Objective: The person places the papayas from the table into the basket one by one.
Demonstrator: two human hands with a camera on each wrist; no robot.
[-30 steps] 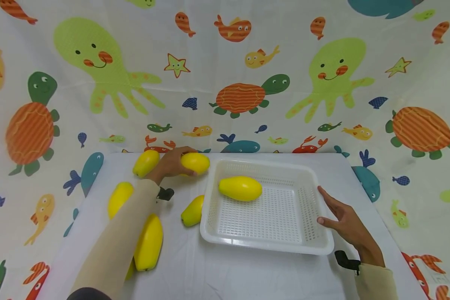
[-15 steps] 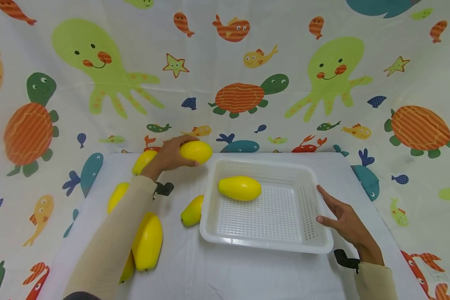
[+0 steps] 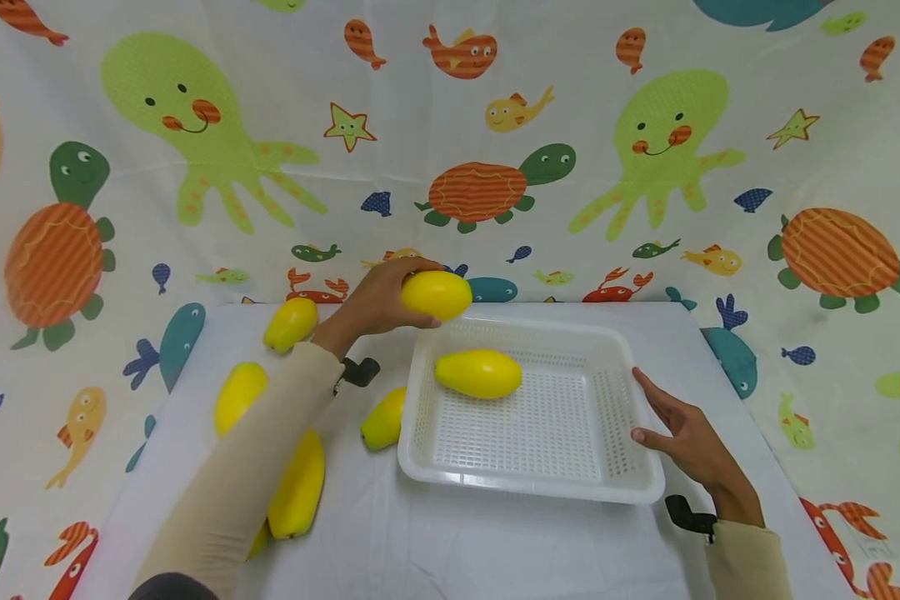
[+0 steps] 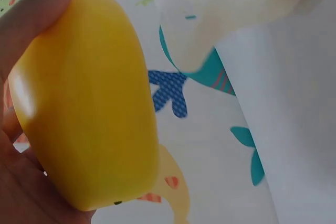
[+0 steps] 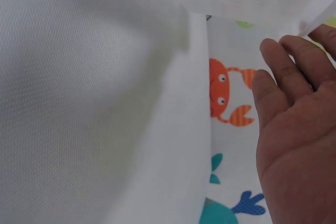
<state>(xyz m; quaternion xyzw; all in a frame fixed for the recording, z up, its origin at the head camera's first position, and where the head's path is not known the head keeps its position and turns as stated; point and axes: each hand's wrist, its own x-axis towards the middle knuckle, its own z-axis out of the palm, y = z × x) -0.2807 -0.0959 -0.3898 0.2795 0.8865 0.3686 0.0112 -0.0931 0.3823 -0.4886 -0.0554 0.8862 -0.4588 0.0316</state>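
Note:
My left hand [image 3: 375,302] grips a smooth yellow papaya [image 3: 438,295], held up at the back left corner of the white plastic basket [image 3: 528,490]. In the left wrist view, thumb and fingers wrap one side of this papaya [image 4: 89,103], and its blunt end points down. Inside the basket, toward its left, lies another papaya [image 3: 478,373]. At the basket's right side, my right hand [image 3: 693,446] has its fingers extended and thumb spread, fingertips right at the rim. The right wrist view has the same hand [image 5: 299,124] beside the basket wall.
Several more papayas lie on the white table left of the basket: one papaya [image 3: 384,421] against its left wall, one papaya [image 3: 291,325] at the back, one papaya [image 3: 297,487] partly under the left sleeve. A cloth [image 3: 487,108] printed with sea animals hangs behind.
My left hand has lifted the papaya off the table and carried it right, to the basket's back left corner. The right hand has stayed at the basket's side.

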